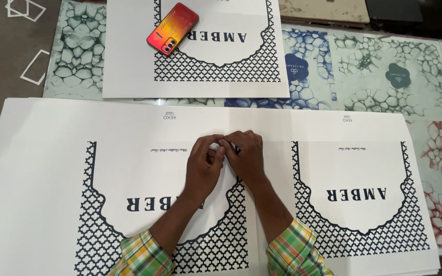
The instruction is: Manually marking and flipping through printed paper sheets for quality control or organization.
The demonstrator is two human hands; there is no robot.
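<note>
My left hand [204, 163] and my right hand [246, 156] meet fingertip to fingertip over a wide white printed sheet [47, 168] that lies flat in front of me. Between the fingers sits a small white object [214, 147]; its kind is too small to tell. The sheet carries two dark lattice-patterned arch designs, one under my forearms and one [359, 194] to the right. Both sleeves are green and orange plaid.
A second white printed sheet [129, 66] lies farther back, with a red-orange phone [173, 28] resting face down on it. Beneath everything is a table surface [374, 71] with blue, green and red cell patterns. Patterned floor [6, 56] shows at left.
</note>
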